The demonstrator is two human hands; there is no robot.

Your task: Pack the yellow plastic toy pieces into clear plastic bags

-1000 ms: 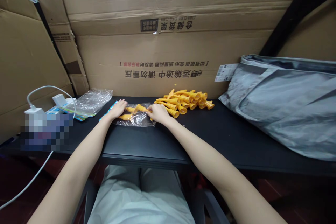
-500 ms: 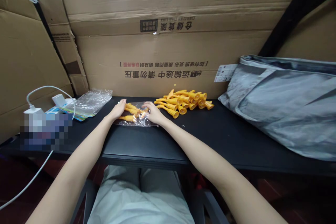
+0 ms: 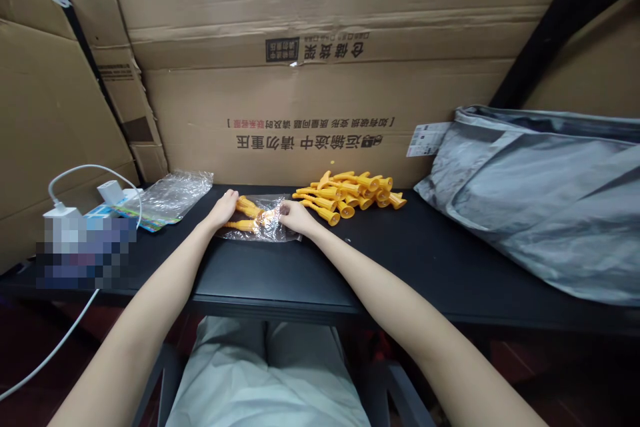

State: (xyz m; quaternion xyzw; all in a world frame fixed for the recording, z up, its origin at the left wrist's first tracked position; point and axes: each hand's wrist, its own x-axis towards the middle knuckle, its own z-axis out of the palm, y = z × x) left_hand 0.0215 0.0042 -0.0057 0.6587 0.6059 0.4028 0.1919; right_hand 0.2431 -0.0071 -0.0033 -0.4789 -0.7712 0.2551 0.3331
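A clear plastic bag (image 3: 280, 232) lies on the black table with several orange, flared plastic pieces (image 3: 245, 225) inside. My left hand (image 3: 223, 209) is closed at the bag's left end, its fingertips partly hidden. At the right end, my right hand (image 3: 296, 217) pinches the film, thumb and fingers together. Glare on the plastic blurs the pieces near the right hand. Just beyond that hand lies a pile of similar orange pieces (image 3: 345, 195), slim at one end and widening to a round mouth at the other.
More clear plastic packaging (image 3: 175, 197) lies at the left, behind white chargers (image 3: 63, 217) with a cable. A large grey fabric bag (image 3: 540, 200) takes up the table's right side. Printed cardboard (image 3: 310, 93) stands along the back of the black table (image 3: 400, 273).
My right hand has drawn slightly to the right, its fingers going from spread over the bag to a pinch near its end. My left hand has stayed in place.
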